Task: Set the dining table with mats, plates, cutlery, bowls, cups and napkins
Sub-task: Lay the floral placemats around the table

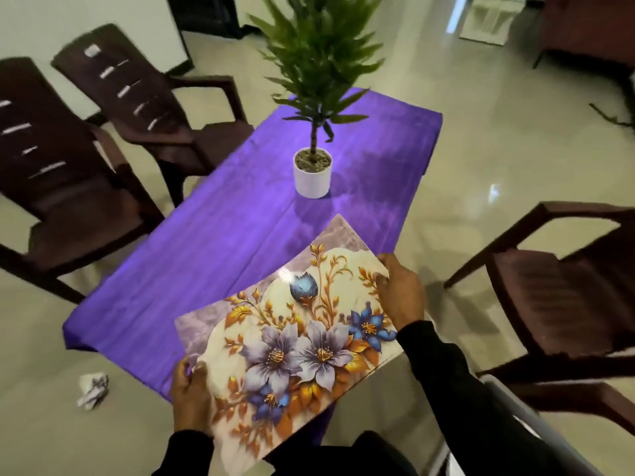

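Note:
A glossy floral mat point(292, 324) with purple and blue flowers and gold leaves hangs above the near right corner of the table. My left hand point(190, 393) grips its near left edge, thumb on top. My right hand point(402, 290) grips its far right edge. The mat bows slightly between them. The table point(220, 235) wears a purple cloth. No plates, cutlery, bowls, cups or napkins are in view.
A potted green plant in a white pot point(312, 175) stands mid-table. Two dark brown chairs point(68, 187) sit on the left and one chair point(563, 286) on the right. A crumpled paper point(92, 389) lies on the floor at left.

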